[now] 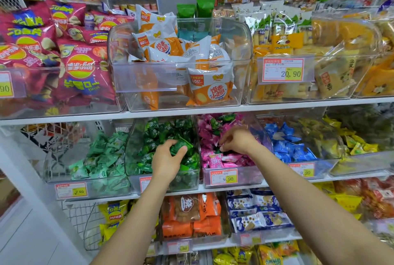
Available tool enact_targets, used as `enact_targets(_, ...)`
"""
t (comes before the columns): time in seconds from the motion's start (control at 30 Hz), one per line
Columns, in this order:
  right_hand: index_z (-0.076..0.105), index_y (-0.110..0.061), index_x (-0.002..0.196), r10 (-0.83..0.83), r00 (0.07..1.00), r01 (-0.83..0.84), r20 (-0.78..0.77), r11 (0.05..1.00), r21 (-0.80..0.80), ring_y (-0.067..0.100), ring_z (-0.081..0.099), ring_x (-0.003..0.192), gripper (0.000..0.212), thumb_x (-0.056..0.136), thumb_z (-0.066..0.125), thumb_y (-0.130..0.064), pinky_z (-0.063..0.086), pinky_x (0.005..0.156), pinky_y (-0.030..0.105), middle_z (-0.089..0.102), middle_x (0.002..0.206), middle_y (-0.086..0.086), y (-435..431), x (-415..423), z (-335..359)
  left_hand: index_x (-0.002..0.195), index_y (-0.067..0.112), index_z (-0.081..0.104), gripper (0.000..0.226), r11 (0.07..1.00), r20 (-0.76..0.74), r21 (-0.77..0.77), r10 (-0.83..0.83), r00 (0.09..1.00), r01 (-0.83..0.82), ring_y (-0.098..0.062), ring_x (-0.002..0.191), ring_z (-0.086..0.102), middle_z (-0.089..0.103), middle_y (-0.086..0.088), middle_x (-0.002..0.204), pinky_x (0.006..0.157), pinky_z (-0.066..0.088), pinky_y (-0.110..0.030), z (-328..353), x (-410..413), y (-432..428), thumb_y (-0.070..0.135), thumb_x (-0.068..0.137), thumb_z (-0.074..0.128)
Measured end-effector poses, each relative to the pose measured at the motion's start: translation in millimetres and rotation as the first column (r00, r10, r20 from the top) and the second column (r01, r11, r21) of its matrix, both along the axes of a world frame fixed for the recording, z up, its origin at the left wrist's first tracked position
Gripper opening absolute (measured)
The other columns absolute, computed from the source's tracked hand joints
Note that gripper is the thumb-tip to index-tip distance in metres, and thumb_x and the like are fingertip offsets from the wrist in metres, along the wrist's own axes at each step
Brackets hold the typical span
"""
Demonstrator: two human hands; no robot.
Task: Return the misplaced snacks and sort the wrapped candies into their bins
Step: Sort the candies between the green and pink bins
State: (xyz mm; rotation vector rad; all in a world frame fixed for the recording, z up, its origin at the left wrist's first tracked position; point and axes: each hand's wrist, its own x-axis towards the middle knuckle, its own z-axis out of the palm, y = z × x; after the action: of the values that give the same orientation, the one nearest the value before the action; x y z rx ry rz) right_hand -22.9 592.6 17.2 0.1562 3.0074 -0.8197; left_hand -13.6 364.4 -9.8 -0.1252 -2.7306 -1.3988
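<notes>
My left hand (168, 157) is inside the clear bin of dark green candies (166, 183), its fingers curled round a dark green wrapped candy (178, 146). My right hand (236, 140) reaches into the neighbouring bin of pink candies (234, 177), fingers bent down among the wrappers; whether it pinches one is hidden. A few dark green candies (226, 118) lie mixed in at the back of the pink bin. A light green candy bin (93, 188) stands to the left, a blue candy bin (319, 168) to the right.
The shelf above carries a clear bin of orange-and-white snack bags (181, 96), red chip bags (81, 72) to its left and yellow snack bins (298, 92) to its right. Below are orange packs (191, 217) and blue-white packs (258, 213). A yellow candy bin (362, 162) stands far right.
</notes>
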Motion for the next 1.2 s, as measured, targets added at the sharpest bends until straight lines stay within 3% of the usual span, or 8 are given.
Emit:
enact_targets(0.23,0.077,-0.019,0.083,0.058,0.997,-0.051,-0.047,0.988,0.145,0.015,0.068,0.082,0.005,0.078,0.076,-0.02,0.058,0.078,0.036,0.075,0.094,-0.002,0,-8,-15,0.121,0.023,0.061,0.031,0.996,-0.117,-0.082,-0.031,0.993,0.022,-0.03,0.122,0.044,0.056,-0.012,0.124,0.099,0.04,-0.041,0,0,7,0.035,0.092,0.059)
enact_targets(0.33,0.076,-0.014,0.081,-0.009,0.988,-0.011,-0.155,0.991,-0.131,0.016,0.067,0.082,0.006,0.08,0.075,-0.019,0.055,0.078,0.032,0.074,0.089,0.002,5,0,-15,0.113,0.023,0.065,0.024,0.997,-0.268,-0.069,-0.039,0.963,0.021,-0.027,0.116,0.044,0.057,-0.007,0.111,0.089,0.038,-0.035,9,8,13,0.031,0.092,0.06)
enact_targets(0.47,0.07,-0.015,0.085,0.014,0.983,-0.114,-0.184,0.831,-0.544,0.003,0.065,0.073,0.007,0.083,0.073,-0.021,0.048,0.068,0.016,0.07,0.082,-0.001,3,26,2,0.121,0.025,0.062,0.039,0.979,-0.296,-0.083,-0.203,0.933,0.186,-0.018,0.119,0.043,0.059,0.003,0.118,0.095,0.04,-0.036,17,11,29,0.044,0.087,0.063)
enact_targets(0.6,0.071,-0.012,0.091,0.087,0.978,-0.19,-0.19,0.748,-0.636,0.008,0.066,0.076,0.011,0.084,0.07,-0.021,0.054,0.074,0.021,0.072,0.083,0.002,0,34,17,0.121,0.027,0.061,0.04,0.962,-0.285,-0.055,-0.27,0.92,0.266,-0.016,0.114,0.046,0.061,0.004,0.119,0.084,0.035,-0.029,22,14,46,0.042,0.085,0.068)
enact_targets(0.73,0.068,-0.011,0.086,-0.041,0.968,-0.083,-0.247,0.879,-0.47,0.016,0.065,0.065,0.006,0.087,0.067,-0.017,0.052,0.057,0.019,0.071,0.079,0.013,14,30,24,0.11,0.021,0.06,0.029,0.985,-0.31,0.145,-0.04,0.95,0.089,-0.015,0.073,0.051,0.062,0.006,0.093,0.065,0.036,-0.028,25,8,37,0.037,0.087,0.067)
enact_targets(0.87,0.072,-0.003,0.074,-0.024,0.994,0.032,-0.105,0.997,0.076,0.021,0.068,0.065,0.015,0.082,0.069,-0.015,0.051,0.06,0.025,0.072,0.075,0.013,20,17,18,0.114,0.015,0.059,0.032,0.998,-0.198,0.022,0.06,0.978,-0.057,-0.018,0.053,0.053,0.062,-0.003,0.07,0.05,0.036,-0.03,14,-8,14,0.038,0.092,0.06)
enact_targets(1.03,0.066,-0.006,0.081,-0.089,0.996,0.085,-0.004,0.94,0.331,0.023,0.059,0.078,0.025,0.079,0.074,-0.03,0.042,0.06,0.026,0.062,0.083,0.008,10,1,4,0.125,0.017,0.057,0.035,0.99,-0.206,-0.137,-0.07,0.976,0.042,-0.028,0.115,0.052,0.062,-0.007,0.121,0.094,0.043,-0.04,0,-14,10,0.035,0.095,0.054)
enact_targets(1.2,0.072,-0.01,0.093,-0.158,0.987,0.159,-0.035,0.914,0.372,0.023,0.066,0.083,0.035,0.073,0.078,-0.037,0.051,0.064,0.028,0.07,0.092,0.007,14,-4,-14,0.118,0.014,0.062,0.025,0.983,-0.386,-0.082,-0.185,0.904,0.167,-0.021,0.113,0.052,0.062,-0.003,0.118,0.093,0.041,-0.032,6,-10,22,0.023,0.095,0.055)
